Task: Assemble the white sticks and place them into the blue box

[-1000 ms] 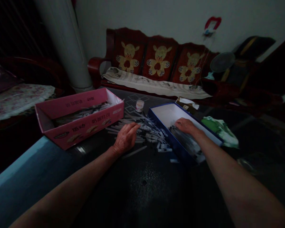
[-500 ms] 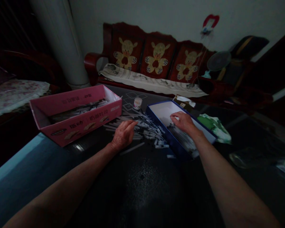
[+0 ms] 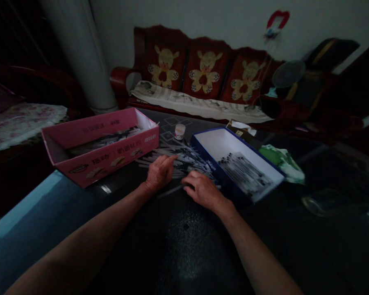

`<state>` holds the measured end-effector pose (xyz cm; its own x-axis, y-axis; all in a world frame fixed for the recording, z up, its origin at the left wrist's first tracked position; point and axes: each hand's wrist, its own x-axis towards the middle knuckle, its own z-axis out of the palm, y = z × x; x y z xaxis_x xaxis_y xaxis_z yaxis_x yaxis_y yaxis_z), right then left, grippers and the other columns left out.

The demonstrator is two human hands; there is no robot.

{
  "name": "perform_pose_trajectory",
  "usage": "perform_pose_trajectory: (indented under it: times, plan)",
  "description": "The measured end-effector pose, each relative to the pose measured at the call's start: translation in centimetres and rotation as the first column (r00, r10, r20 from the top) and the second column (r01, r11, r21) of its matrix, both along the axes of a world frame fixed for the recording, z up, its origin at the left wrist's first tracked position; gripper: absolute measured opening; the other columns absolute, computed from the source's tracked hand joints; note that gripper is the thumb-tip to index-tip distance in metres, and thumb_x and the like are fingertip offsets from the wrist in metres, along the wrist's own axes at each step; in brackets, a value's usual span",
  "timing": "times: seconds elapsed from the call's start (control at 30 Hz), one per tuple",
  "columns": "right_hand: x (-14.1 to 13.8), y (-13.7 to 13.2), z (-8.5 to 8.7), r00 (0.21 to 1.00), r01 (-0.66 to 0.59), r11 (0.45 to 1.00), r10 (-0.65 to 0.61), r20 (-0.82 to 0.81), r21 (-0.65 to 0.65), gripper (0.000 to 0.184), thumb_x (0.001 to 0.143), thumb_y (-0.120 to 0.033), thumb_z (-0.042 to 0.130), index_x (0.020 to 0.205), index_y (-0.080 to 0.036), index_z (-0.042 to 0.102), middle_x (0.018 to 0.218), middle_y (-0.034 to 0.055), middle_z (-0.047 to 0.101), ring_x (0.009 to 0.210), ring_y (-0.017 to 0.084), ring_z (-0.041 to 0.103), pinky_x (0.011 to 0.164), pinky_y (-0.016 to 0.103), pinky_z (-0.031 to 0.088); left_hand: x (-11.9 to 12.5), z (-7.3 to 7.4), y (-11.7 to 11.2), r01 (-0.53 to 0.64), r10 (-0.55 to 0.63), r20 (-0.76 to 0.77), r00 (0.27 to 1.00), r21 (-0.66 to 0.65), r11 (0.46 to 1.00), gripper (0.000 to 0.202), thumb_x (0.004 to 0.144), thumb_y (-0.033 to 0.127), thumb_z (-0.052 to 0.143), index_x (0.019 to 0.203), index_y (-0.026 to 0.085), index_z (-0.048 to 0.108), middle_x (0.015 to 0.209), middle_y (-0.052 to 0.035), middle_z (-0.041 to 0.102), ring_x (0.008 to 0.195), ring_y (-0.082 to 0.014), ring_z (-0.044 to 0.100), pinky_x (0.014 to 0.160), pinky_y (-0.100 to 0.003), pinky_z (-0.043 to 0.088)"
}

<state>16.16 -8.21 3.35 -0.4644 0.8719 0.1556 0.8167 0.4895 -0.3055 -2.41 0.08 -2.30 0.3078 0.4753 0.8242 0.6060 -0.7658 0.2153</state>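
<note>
A pile of thin pale sticks (image 3: 187, 160) lies loose on the dark table between two boxes. My left hand (image 3: 159, 174) rests on the near edge of that pile, fingers bent and pointing right. My right hand (image 3: 201, 189) lies palm down beside it, fingers curled over sticks at the pile's near side; what they hold, if anything, is hidden. To the right stands a blue box (image 3: 203, 149) with a white inside and a row of sticks (image 3: 244, 173) laid in it. At the left a pink cardboard box (image 3: 110, 153) holds more sticks.
A small white jar (image 3: 180, 131) stands behind the pile. A green and white bag (image 3: 281, 162) lies right of the blue box. Behind the table runs a red wooden sofa (image 3: 203, 71) with bear cushions; a white pillar (image 3: 80, 53) rises at the left.
My right hand has left the blue box and come down to the left onto the loose sticks beside my left hand. The left hand has hardly moved.
</note>
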Motion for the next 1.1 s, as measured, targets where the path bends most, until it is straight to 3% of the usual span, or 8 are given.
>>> perform_pose_trajectory:
  times: [0.17,0.3,0.43,0.6,0.67,0.83,0.97,1.1]
  plan:
    - [-2.4,-0.4,-1.2,0.986,-0.004,0.997,-0.010,0.166,0.081,0.012,0.090,-0.020,0.055,0.094,-0.020,0.066,0.095,0.0068,0.057,0.093,0.020,0.056,0.080,0.031,0.044,0.0,0.2,-0.1,0.068,-0.064,0.084,0.994,-0.044,0.997,0.031,0.092,0.013,0.038,0.114,0.016,0.059,0.072,-0.0021,0.057,0.072,-0.0143,0.056,0.070,-0.025,0.046]
    - [-1.5,-0.4,-0.5,0.992,0.028,0.989,-0.046,0.121,0.147,0.011,0.089,-0.019,0.055,0.098,-0.019,0.061,0.100,0.0078,0.059,0.095,0.021,0.054,0.083,0.034,0.043,0.1,0.6,0.1,0.188,-0.104,0.357,0.928,-0.209,0.960,0.032,0.095,0.018,0.036,0.120,0.017,0.057,0.077,-0.0008,0.061,0.064,-0.0093,0.056,0.064,-0.021,0.047]
    - [-0.1,0.0,-0.1,0.985,0.174,0.961,-0.167,-0.048,0.216,0.012,0.091,-0.018,0.049,0.100,-0.018,0.057,0.099,0.0085,0.061,0.094,0.023,0.056,0.085,0.037,0.043,0.3,1.2,-0.1,0.396,-0.105,0.602,0.791,-0.374,0.838,0.028,0.092,0.026,0.044,0.110,0.016,0.063,0.077,-0.0015,0.065,0.058,-0.0089,0.057,0.058,-0.021,0.048]
    - [-1.1,0.2,-1.7,0.920,0.270,0.954,-0.214,-0.328,0.134,0.010,0.089,-0.020,0.050,0.098,-0.021,0.055,0.091,0.0074,0.064,0.084,0.021,0.061,0.076,0.033,0.046,1.0,2.3,-1.7,0.626,-0.225,0.646,0.730,-0.499,0.599,0.021,0.082,0.026,0.055,0.090,0.015,0.070,0.075,-0.0024,0.070,0.070,-0.0144,0.064,0.066,-0.024,0.052]
    - [-2.0,-0.1,-2.2,0.905,0.259,0.961,-0.209,-0.370,0.092,0.011,0.088,-0.021,0.052,0.098,-0.022,0.056,0.089,0.0065,0.065,0.082,0.021,0.062,0.074,0.032,0.047,1.4,2.6,-2.2,0.654,-0.195,0.686,0.701,-0.509,0.560,0.021,0.081,0.031,0.059,0.089,0.014,0.069,0.082,-0.0040,0.071,0.073,-0.0150,0.065,0.067,-0.025,0.053]
    - [-2.2,-0.1,-1.8,0.939,0.121,0.989,-0.086,-0.333,0.087,0.017,0.094,-0.028,0.047,0.101,-0.023,0.062,0.093,0.0050,0.064,0.089,0.019,0.061,0.081,0.030,0.047,1.4,2.6,-1.3,0.704,-0.061,0.783,0.619,-0.518,0.486,0.031,0.084,0.045,0.059,0.086,0.014,0.061,0.068,-0.0015,0.065,0.051,-0.0092,0.057,0.050,-0.020,0.047]
    - [-0.1,1.7,-1.4,0.950,0.294,0.933,-0.263,-0.167,0.207,0.023,0.093,-0.023,0.045,0.101,-0.019,0.066,0.094,0.0082,0.062,0.089,0.021,0.059,0.082,0.032,0.045,0.8,2.2,-0.1,0.673,0.013,0.803,0.596,-0.508,0.538,0.046,0.084,0.048,0.059,0.113,0.012,0.057,0.056,0.0046,0.056,0.037,-0.0051,0.041,0.036,-0.016,0.030]
    - [1.2,3.7,-1.6,0.921,0.351,0.901,-0.382,0.082,0.253,0.023,0.092,-0.023,0.049,0.105,-0.019,0.067,0.095,0.0097,0.061,0.089,0.023,0.057,0.077,0.034,0.042,0.7,1.8,0.0,0.633,0.002,0.779,0.627,-0.510,0.582,0.050,0.086,0.046,0.058,0.123,0.013,0.054,0.057,0.0042,0.056,0.038,-0.0046,0.039,0.036,-0.017,0.028]
